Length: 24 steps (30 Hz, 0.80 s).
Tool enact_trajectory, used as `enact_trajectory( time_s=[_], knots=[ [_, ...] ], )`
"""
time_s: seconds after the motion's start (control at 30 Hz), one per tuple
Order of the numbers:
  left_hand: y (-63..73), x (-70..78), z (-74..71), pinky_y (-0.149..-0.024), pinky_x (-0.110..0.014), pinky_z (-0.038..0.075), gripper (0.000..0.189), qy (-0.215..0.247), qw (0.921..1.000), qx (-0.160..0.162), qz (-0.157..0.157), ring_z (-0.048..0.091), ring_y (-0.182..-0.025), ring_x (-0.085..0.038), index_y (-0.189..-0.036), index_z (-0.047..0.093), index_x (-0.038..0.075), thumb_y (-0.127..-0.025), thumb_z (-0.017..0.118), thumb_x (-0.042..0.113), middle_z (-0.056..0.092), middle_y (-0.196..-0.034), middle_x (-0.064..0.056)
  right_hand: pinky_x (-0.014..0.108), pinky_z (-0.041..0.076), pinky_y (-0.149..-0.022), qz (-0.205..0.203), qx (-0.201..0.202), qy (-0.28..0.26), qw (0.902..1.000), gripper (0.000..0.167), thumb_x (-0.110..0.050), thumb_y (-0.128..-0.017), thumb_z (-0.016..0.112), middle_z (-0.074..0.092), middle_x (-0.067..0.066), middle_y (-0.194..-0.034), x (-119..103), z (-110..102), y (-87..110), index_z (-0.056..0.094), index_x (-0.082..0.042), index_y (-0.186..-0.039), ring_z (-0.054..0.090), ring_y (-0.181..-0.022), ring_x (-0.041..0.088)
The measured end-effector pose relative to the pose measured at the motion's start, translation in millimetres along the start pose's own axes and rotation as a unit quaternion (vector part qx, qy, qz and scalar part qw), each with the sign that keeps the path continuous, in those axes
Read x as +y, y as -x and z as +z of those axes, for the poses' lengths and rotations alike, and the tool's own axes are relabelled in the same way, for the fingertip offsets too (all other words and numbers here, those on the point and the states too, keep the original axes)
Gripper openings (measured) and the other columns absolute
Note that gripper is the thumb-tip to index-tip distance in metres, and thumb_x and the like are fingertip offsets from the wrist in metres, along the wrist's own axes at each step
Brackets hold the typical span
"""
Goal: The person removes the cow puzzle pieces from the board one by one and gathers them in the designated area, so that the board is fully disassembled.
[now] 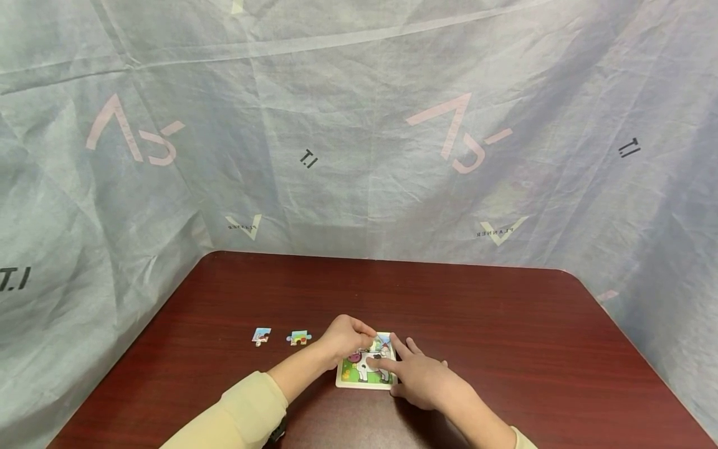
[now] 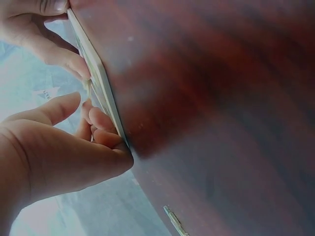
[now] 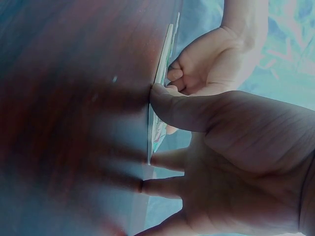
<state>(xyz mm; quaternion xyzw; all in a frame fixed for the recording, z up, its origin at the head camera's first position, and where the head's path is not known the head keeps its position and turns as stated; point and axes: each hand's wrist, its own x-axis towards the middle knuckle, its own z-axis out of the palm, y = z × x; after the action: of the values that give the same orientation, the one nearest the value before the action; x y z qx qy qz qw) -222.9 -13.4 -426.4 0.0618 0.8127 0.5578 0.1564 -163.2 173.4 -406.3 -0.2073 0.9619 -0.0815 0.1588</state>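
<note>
A small framed jigsaw puzzle (image 1: 367, 377) with a cow picture lies on the table between both hands. My left hand (image 1: 343, 340) is over its upper left part, thumb and forefinger close together at a puzzle piece (image 2: 87, 89) that stands tilted up from the board in the left wrist view. The other left fingers curl against the frame's edge. My right hand (image 1: 423, 377) has its fingers spread: the forefinger presses on the cow picture, and the thumb (image 3: 170, 105) rests at the frame's near edge. Part of the picture is hidden by the hands.
Two loose puzzle pieces lie left of the board: one blue and white piece (image 1: 261, 336), and a green and blue piece (image 1: 299, 337) nearer to it. The dark red table (image 1: 477, 312) ends at a hanging grey cloth (image 1: 359, 156) behind and at the sides.
</note>
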Motion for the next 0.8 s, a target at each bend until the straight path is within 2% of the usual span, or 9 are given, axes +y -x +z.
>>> enact_trajectory(
  time_s=[0.13, 0.37, 0.63, 0.8],
  knots=[
    [0.3, 1.1, 1.7, -0.073, -0.03, 0.05, 0.012, -0.012, 0.9998, 0.007, 0.017, 0.058, -0.086, -0.018, -0.099, 0.073, -0.002, -0.087, 0.071, -0.002, 0.065, -0.095, -0.006, 0.082, 0.038, -0.081, -0.001, 0.003, 0.001, 1.0, 0.058, -0.029, -0.096, 0.071, 0.022, 0.012, -0.165, 0, 0, 0.2, 0.048, -0.052, -0.145, 0.027, -0.148, 0.04],
    [-0.7, 1.5, 7.6, -0.064, -0.028, 0.049, 0.009, -0.033, 0.9981, 0.022, 0.048, 0.06, -0.075, -0.015, -0.093, 0.07, 0.0, -0.085, 0.073, -0.001, 0.066, -0.08, -0.004, 0.082, 0.038, -0.08, -0.004, 0.004, 0.003, 1.0, 0.058, -0.03, -0.096, 0.07, 0.022, 0.013, -0.165, 0, 0, 0.3, 0.048, -0.052, -0.145, 0.027, -0.148, 0.04],
    [0.2, 4.8, 11.4, -0.064, -0.034, 0.05, 0.012, -0.049, 0.9973, 0.036, 0.042, 0.063, -0.076, -0.017, -0.09, 0.066, 0.004, -0.086, 0.077, 0.005, 0.069, -0.078, -0.003, 0.082, 0.039, -0.078, -0.009, -0.003, 0.007, 0.9999, 0.059, -0.03, -0.096, 0.071, 0.022, 0.013, -0.165, 1, 0, -0.5, 0.047, -0.051, -0.145, 0.028, -0.147, 0.041],
    [1.1, 7.7, 13.0, -0.059, -0.032, 0.048, 0.013, -0.051, 0.9974, 0.04, 0.032, 0.062, -0.071, -0.019, -0.089, 0.064, 0.004, -0.086, 0.077, 0.005, 0.069, -0.077, -0.004, 0.083, 0.038, -0.078, -0.007, -0.005, 0.004, 1.0, 0.059, -0.029, -0.096, 0.071, 0.022, 0.013, -0.165, 1, -1, -0.1, 0.047, -0.05, -0.146, 0.027, -0.147, 0.042]
  ],
)
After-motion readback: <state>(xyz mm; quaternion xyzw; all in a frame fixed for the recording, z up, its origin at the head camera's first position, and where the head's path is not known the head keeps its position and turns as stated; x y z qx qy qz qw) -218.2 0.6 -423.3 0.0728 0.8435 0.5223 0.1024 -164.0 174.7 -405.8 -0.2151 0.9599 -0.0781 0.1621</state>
